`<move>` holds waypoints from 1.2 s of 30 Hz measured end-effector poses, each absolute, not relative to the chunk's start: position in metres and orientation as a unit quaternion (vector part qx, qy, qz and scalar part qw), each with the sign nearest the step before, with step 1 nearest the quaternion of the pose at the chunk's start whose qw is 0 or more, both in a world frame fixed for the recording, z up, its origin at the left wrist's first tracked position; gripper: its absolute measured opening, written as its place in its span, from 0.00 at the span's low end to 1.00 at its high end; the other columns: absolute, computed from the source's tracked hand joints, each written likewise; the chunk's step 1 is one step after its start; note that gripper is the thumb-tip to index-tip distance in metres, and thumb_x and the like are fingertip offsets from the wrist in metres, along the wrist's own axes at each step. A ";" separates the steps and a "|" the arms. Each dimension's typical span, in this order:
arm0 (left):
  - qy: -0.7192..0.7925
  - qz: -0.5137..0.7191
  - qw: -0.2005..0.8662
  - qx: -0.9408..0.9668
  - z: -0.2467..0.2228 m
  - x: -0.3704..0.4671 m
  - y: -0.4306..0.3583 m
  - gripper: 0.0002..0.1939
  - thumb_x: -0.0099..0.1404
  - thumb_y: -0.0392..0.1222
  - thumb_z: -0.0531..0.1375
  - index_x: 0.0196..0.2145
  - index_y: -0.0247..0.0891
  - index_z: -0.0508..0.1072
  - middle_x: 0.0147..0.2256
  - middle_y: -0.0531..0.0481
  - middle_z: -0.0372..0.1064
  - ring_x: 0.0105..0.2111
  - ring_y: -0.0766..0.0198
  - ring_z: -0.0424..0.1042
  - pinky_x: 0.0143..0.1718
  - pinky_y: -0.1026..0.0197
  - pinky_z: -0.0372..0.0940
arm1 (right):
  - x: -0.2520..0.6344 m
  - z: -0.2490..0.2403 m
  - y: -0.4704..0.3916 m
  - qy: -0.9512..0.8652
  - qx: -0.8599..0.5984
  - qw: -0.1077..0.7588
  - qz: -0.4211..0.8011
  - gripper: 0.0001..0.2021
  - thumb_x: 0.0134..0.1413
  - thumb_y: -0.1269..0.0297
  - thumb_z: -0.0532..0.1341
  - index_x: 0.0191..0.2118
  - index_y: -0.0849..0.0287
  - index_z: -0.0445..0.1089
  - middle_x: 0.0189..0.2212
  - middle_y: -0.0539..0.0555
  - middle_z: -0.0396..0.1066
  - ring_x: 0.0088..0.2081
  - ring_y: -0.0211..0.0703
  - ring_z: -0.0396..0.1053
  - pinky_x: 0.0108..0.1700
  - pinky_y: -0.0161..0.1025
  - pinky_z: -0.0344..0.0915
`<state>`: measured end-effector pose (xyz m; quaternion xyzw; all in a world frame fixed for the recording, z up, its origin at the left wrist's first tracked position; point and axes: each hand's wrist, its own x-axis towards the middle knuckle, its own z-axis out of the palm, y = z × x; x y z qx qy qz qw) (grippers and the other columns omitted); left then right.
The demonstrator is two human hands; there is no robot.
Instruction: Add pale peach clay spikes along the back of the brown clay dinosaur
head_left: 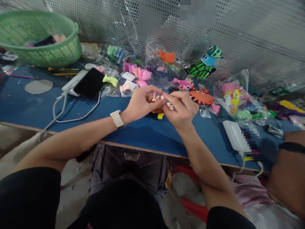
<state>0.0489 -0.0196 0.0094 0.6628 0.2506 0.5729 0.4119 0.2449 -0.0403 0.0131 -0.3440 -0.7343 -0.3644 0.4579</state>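
My left hand (142, 102) and my right hand (180, 107) meet over the middle of the table, thumbs and fingers pinched together at the tips. A small peach clay piece (162, 97) seems to show between the fingertips of both hands, mostly hidden. Just beneath and behind them sits a cluster of little peach clay pieces (170, 106) on an orange figure, largely covered by my hands. A yellow part (160, 116) of it sticks out toward me. To the right of my right hand lies an orange crab figure (202, 96), with a pink fish figure (183, 84) behind.
A green basket (71, 47) stands back left. Near it lie a black phone (90, 83), a white power bank (74, 82) with a cable and a grey disc (38, 86). Bagged coloured clay (137, 72) lines the back. A turtle figure (201, 69) leans there. Another person's arm (289, 171) is at right.
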 end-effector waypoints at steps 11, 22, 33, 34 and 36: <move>0.252 0.562 0.412 0.671 0.010 0.048 -0.021 0.23 0.68 0.64 0.76 0.40 0.38 0.85 0.20 0.61 0.54 0.21 0.70 0.49 0.25 0.60 0.43 | 0.244 0.012 -0.039 -0.736 -0.323 0.485 -0.345 0.08 0.71 0.69 0.69 0.48 0.49 0.86 0.38 0.49 0.85 0.33 0.37 0.81 0.37 0.36 0.75; 0.270 0.545 0.386 0.694 0.012 0.046 -0.022 0.21 0.72 0.61 0.73 0.41 0.37 0.87 0.20 0.58 0.59 0.22 0.70 0.52 0.26 0.60 0.45 | 0.245 0.010 -0.037 -0.737 -0.327 0.482 -0.343 0.08 0.71 0.69 0.68 0.48 0.49 0.85 0.38 0.49 0.85 0.33 0.37 0.81 0.36 0.37 0.76; 0.265 0.540 0.376 0.705 0.012 0.044 -0.019 0.22 0.72 0.61 0.73 0.40 0.36 0.86 0.20 0.60 0.57 0.21 0.70 0.52 0.26 0.60 0.46 | 0.243 0.010 -0.036 -0.743 -0.316 0.501 -0.311 0.08 0.70 0.70 0.69 0.49 0.51 0.84 0.39 0.48 0.85 0.32 0.36 0.81 0.34 0.36 0.77; 0.264 0.540 0.376 0.705 0.012 0.044 -0.019 0.21 0.72 0.60 0.73 0.40 0.36 0.86 0.20 0.60 0.57 0.21 0.70 0.52 0.26 0.60 0.46 | 0.242 0.010 -0.036 -0.744 -0.311 0.505 -0.308 0.08 0.70 0.71 0.69 0.49 0.51 0.84 0.39 0.48 0.85 0.32 0.36 0.81 0.34 0.36 0.77; 0.260 0.539 0.380 0.706 0.012 0.044 -0.018 0.20 0.72 0.59 0.73 0.40 0.37 0.86 0.19 0.61 0.56 0.21 0.70 0.51 0.25 0.61 0.45 | 0.242 0.011 -0.037 -0.744 -0.313 0.506 -0.306 0.08 0.70 0.71 0.69 0.49 0.50 0.83 0.39 0.48 0.85 0.33 0.37 0.81 0.35 0.37 0.77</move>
